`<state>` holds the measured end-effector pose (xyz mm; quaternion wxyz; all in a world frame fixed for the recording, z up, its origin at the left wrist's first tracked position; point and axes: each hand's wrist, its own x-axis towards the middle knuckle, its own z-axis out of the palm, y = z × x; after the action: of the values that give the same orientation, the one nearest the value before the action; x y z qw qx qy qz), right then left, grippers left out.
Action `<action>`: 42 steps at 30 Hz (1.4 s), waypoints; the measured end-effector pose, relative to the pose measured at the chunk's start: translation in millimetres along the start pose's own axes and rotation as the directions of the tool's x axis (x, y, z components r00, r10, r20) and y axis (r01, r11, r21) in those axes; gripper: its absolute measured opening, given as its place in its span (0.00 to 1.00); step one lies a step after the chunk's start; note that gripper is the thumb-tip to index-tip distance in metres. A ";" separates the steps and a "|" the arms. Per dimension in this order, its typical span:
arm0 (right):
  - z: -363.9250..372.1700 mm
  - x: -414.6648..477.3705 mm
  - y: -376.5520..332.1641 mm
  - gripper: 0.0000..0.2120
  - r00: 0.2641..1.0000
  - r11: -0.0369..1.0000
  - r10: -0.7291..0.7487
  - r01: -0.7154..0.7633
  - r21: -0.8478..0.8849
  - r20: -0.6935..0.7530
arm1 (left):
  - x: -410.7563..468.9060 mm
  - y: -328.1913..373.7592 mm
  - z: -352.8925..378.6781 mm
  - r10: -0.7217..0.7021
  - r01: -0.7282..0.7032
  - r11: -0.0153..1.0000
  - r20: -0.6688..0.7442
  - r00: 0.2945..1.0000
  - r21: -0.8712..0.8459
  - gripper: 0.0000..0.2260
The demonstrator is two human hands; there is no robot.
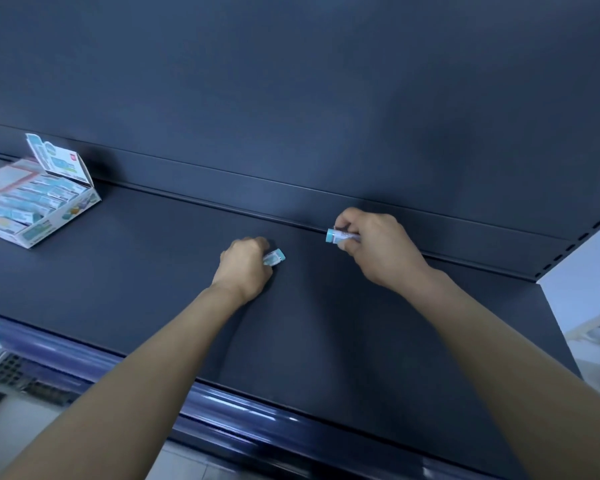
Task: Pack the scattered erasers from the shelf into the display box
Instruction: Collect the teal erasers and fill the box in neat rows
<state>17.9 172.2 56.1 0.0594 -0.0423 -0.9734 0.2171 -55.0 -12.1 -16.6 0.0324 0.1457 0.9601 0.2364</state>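
— Where are the erasers?
— The left hand (245,268) pinches an eraser (274,257), half hidden by curled fingers. The right hand (374,244) grips a second eraser (336,235), blue end showing, mid-shelf (153,271).
— The display box (54,225)?
— Far left on the shelf, cut off, contents blurred.

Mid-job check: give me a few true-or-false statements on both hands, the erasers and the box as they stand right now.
1. The left hand grips a small teal-ended wrapped eraser. True.
2. The right hand holds nothing. False: its fingers grip a second teal-ended eraser.
3. The white-and-teal cardboard display box stands at the left end of the dark metal shelf. True.
4. The display box is empty. False: rows of packed erasers lie in it.
5. The box's lid flap is folded shut. False: it stands up at the back.
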 end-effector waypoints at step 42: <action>182.0 197.1 -422.2 0.10 0.957 0.962 -0.273 0.275 0.000 -0.094 | 40.6 -382.8 -298.7 0.265 -0.237 0.959 -0.192 0.945 0.154 0.11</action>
<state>-225.4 -263.3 92.3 0.1346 0.0831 -0.9646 0.2108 -234.3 -456.6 71.1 -0.1096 0.2428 0.9449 0.1902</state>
